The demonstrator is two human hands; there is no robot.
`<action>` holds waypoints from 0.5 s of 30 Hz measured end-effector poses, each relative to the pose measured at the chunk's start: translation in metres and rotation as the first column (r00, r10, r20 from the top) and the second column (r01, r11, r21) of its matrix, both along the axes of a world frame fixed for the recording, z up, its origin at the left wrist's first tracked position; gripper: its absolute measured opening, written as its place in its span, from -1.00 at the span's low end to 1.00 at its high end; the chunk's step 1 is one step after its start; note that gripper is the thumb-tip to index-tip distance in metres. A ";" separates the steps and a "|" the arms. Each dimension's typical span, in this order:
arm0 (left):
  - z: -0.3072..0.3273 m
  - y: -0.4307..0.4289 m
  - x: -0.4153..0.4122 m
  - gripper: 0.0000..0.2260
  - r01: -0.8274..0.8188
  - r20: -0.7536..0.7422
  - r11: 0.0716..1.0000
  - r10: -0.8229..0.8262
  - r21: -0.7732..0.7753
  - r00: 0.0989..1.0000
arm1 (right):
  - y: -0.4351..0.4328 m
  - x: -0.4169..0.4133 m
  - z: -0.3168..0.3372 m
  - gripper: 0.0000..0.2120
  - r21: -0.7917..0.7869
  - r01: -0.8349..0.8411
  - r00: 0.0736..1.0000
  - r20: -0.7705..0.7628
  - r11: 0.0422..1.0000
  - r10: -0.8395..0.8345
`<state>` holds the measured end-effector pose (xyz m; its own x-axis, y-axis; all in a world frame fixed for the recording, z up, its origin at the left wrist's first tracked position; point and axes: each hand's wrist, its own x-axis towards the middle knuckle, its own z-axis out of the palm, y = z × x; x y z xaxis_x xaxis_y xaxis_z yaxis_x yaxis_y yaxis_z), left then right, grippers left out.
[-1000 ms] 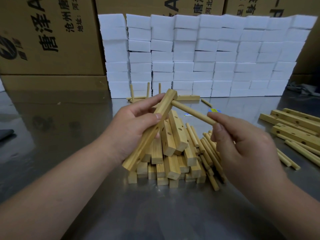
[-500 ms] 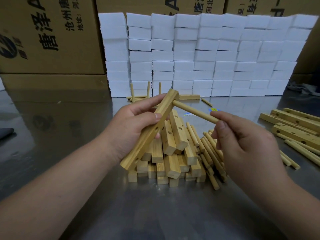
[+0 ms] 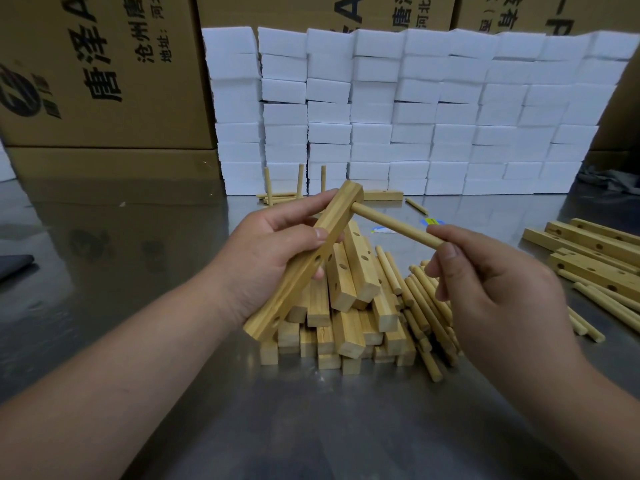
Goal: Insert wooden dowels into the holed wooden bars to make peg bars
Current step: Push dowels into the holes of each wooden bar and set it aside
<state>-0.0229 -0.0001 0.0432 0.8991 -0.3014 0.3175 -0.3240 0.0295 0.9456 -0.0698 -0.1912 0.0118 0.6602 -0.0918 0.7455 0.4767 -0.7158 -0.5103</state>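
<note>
My left hand (image 3: 273, 251) grips a holed wooden bar (image 3: 298, 275), tilted with its top end up and to the right. A wooden dowel (image 3: 394, 225) sticks out sideways from the bar's top hole. My right hand (image 3: 495, 296) pinches the dowel's free end between thumb and forefinger. Below both hands lies a pile of holed bars (image 3: 346, 317) on the metal table, with a heap of loose dowels (image 3: 422, 306) at its right side.
More holed bars (image 3: 588, 251) and dowels (image 3: 609, 299) lie at the right. A peg bar with upright dowels (image 3: 311, 188) stands behind, before a wall of white foam blocks (image 3: 415, 112). Cardboard boxes (image 3: 97, 71) stand at the back left. A dark object (image 3: 14, 265) sits at the left edge.
The dowel's tip has stayed in the bar's top hole while my right hand slid out to its free end. The bar has barely shifted.
</note>
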 end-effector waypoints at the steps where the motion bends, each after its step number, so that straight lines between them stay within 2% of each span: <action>1: 0.000 0.000 0.000 -0.65 0.001 -0.001 1.000 -0.001 0.001 1.000 | 0.000 0.000 0.000 -0.71 0.005 -0.001 1.000 0.003 1.000 0.001; 9: 0.000 0.001 0.001 -0.65 -0.004 0.006 1.000 0.004 0.023 1.000 | 0.001 -0.001 0.000 -0.81 0.040 -0.036 0.999 0.021 0.999 0.035; 15: -0.002 0.002 0.002 -0.63 0.023 0.015 0.999 -0.024 0.024 1.000 | 0.003 -0.003 0.003 -0.85 0.052 -0.060 0.995 -0.071 0.997 0.064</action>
